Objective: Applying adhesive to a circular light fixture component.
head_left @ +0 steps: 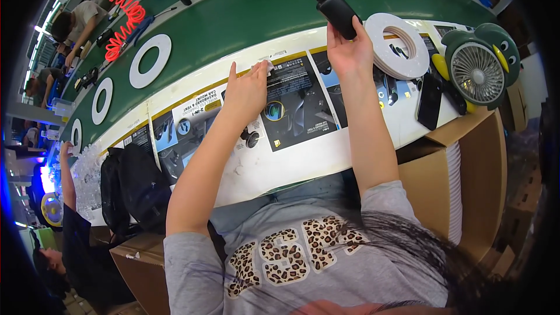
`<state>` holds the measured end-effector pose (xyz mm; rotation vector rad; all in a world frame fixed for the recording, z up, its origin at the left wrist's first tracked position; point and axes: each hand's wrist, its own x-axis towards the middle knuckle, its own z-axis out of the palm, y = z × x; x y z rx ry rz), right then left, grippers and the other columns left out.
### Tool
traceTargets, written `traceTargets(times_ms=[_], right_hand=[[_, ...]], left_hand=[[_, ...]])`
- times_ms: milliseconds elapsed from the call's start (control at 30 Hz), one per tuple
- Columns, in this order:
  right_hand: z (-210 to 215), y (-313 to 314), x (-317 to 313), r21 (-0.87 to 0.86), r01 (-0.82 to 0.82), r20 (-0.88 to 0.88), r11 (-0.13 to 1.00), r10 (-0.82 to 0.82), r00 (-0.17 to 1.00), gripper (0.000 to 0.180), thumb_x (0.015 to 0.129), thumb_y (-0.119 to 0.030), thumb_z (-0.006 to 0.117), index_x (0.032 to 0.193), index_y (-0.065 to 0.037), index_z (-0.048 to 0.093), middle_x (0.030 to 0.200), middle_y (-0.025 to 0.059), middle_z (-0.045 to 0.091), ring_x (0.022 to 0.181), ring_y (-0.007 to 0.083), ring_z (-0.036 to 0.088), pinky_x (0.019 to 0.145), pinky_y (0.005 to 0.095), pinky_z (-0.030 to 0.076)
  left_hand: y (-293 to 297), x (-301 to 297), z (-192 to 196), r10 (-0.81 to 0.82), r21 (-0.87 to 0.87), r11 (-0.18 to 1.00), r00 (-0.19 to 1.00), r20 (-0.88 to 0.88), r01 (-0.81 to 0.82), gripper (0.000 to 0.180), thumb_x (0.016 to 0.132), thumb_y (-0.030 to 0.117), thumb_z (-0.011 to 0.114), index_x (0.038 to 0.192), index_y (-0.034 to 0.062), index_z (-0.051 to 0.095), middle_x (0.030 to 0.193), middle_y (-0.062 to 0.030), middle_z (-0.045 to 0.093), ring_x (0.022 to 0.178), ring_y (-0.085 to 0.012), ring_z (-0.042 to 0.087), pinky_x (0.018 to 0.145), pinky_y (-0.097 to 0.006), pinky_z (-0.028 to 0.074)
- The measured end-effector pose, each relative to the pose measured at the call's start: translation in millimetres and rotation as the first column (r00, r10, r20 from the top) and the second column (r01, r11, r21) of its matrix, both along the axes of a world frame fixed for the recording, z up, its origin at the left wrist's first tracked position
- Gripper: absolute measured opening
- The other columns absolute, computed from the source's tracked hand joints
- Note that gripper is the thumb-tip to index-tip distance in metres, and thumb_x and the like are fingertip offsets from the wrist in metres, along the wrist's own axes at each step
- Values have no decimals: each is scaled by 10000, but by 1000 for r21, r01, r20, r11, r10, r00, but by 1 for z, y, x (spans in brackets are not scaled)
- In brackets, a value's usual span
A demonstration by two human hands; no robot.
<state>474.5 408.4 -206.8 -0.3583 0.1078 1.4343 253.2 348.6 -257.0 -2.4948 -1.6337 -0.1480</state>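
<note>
My right hand [352, 52] is closed round a black squeeze bottle [337, 14], held tilted above the bench with its narrow pointed nozzle up and to the left. My left hand [247, 90] lies over the printed cardboard sheets, its thumb apart and its other fingers stretched close together. By those fingertips shows a small crumpled white piece of tissue [269, 66], mostly hidden beneath them. Under and beside that hand is a dark printed sheet [300, 118], one of several in a row on the white worktop. A small black round part [251, 138] shows near my left wrist.
Stacked white rings [376, 35] stand right of my right hand, beside a phone [430, 100] and a small fan [477, 73]. More white rings [150, 61] lie on the green belt [221, 20]. An open carton [490, 169] adjoins the bench. A black bag [140, 184] sits left; a co-worker's arm [67, 178] reaches beyond it.
</note>
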Motion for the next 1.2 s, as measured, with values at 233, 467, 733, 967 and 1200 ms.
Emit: traceTargets(times_ms=[233,467,733,967,1200], right_hand=[[-1,1,2,-8,-3,-18,1000,3,1000,270,922,-121,590,1131,7,477,1165,164,524,1109,271,552,1002,380,479],[4,-1,1,-25,2,-18,1000,-3,1000,258,915,-122,602,1111,2,487,1137,151,535,1095,261,549,987,371,483],[1,-2,0,-28,-2,-14,1000,2,1000,264,913,-126,609,1109,2,487,1132,147,538,1100,254,543,1000,372,467],[-2,1,0,-8,-13,-8,1000,13,1000,292,905,-139,629,1107,16,487,1135,152,541,1103,251,548,998,361,471],[-8,3,4,-17,-19,15,1000,19,1000,312,915,-155,619,1120,40,489,1136,158,540,1101,249,553,1006,349,476]], left_hand=[[15,-10,-6,-13,55,998,1000,-4,13,435,857,48,484,1291,27,498,1159,-113,663,1025,-194,658,1108,-488,293],[31,-29,7,73,10,997,968,238,-78,326,838,48,544,1156,28,612,985,-119,708,905,-208,683,1062,-426,386],[30,-44,28,513,-411,850,-337,790,331,359,939,73,515,1276,-49,535,1184,-137,630,1097,-224,613,1013,-327,452],[8,-55,51,560,-368,804,-384,734,468,355,940,85,526,1278,-23,524,1189,-153,625,1097,-240,620,1000,-355,468],[-50,-95,103,531,-477,794,-50,846,376,339,912,147,603,1198,-30,564,1086,-95,644,991,-174,633,910,-328,507]])
